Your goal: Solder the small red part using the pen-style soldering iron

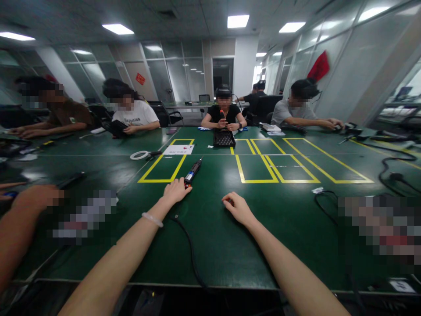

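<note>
My left hand point(176, 191) lies over the rear end of an electric screwdriver point(194, 170) on the green table, with its fingers wrapped round it. The tool has a dark body, a blue-and-white label and some orange at the rear, and its thin tip points away and to the right. A pale bracelet point(152, 220) is on my left wrist. To the right, my right hand point(238, 208) rests on the tabletop, loosely curled, with a gap between thumb and fingers and nothing seen in it. A black cable point(190, 245) runs between my forearms to the table's front edge.
Yellow tape point(259, 181) marks rectangles on the green table point(210, 263). Beyond lie a white sheet point(179, 149), a white cable coil point(139, 155) and a black tray point(224, 139). Several people sit around the table; another person's hand point(36, 199) is at left. Black cables point(383, 169) lie at right.
</note>
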`<state>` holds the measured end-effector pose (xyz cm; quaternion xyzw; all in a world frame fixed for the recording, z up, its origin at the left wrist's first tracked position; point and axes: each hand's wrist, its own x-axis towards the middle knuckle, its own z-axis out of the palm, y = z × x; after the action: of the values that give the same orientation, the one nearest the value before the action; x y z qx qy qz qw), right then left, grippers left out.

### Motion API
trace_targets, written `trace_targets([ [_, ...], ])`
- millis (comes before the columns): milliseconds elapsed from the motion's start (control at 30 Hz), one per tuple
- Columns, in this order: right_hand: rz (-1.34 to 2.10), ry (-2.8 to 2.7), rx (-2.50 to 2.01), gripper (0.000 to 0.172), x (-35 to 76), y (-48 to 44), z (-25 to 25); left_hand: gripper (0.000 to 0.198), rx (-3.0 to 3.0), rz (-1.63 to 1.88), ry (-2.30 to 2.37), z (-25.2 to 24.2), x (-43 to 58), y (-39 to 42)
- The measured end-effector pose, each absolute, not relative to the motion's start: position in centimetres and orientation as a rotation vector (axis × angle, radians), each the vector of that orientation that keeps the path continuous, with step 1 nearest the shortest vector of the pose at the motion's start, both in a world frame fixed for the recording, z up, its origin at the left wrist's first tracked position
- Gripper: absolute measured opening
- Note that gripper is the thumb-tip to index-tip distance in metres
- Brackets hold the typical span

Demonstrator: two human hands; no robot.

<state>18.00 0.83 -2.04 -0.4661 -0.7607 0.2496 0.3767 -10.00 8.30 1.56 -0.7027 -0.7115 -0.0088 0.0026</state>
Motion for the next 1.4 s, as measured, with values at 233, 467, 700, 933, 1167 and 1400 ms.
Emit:
trace_targets([
  [233,0.64,-1.977,-1.192,0.011,18.2,0.9,-2.3,0.069,-2.06,0.086,-2.399,1.9,-17.6,10.6],
  [467,0.624,-1.991,-1.2,0.011,18.1,0.9,-2.4,0.05,-1.941,-0.062,-2.128,2.9,-18.3,8.9],
  [700,0.603,-2.016,-1.207,0.011,18.1,0.9,-2.4,0.036,-1.814,-0.243,-2.262,3.9,-16.1,8.4],
  [933,0.622,-1.996,-1.186,0.011,18.0,0.9,-2.4,0.037,-2.431,-1.221,-2.314,4.8,-8.5,6.8],
  [1167,1.073,-1.764,-0.894,0.026,17.4,0.7,-2.1,0.067,-3.386,-1.721,-1.989,3.1,-2.1,1.2],
  [1400,1.355,-1.764,-0.741,0.03,16.5,-0.3,-1.5,0.075,-3.719,-1.443,-1.957,1.3,-2.6,0.4],
])
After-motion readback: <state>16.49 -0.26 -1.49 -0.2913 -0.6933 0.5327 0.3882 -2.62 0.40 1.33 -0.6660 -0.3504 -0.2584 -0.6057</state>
